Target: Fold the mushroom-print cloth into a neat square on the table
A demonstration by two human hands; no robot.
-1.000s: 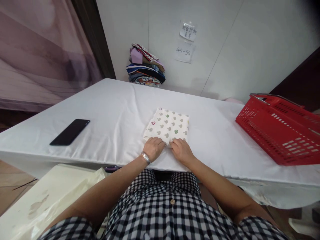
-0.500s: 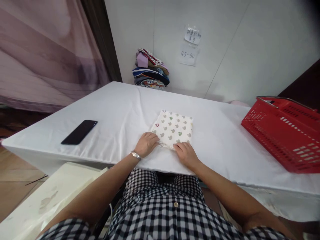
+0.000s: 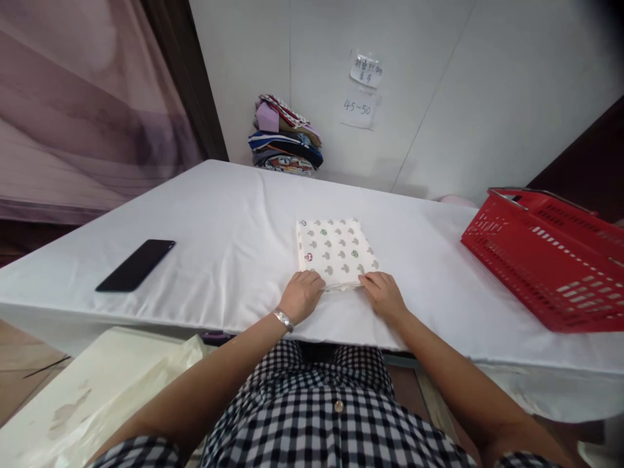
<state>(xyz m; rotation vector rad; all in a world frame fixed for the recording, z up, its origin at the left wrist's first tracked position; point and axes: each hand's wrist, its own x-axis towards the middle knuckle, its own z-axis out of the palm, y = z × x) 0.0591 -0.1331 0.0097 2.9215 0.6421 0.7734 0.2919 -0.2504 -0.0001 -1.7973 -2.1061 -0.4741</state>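
Both hands, left hand (image 3: 302,296) and right hand (image 3: 385,296), pinch the folded cloth's (image 3: 336,252) near edge; phone (image 3: 135,264) lies left, red basket (image 3: 546,257) right, well apart.

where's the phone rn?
The phone lies flat on the white table, far left in the head view, well apart from the left hand.

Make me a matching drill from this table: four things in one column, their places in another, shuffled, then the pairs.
Things:
1. black phone
2. red basket
3. folded patterned cloth
4. stack of folded clothes

Places:
A. far edge, against the wall
B. table's right end
C. at both hands' fingertips
D. table's left part

Pairs: 1-D, 2-B, 3-C, 4-A
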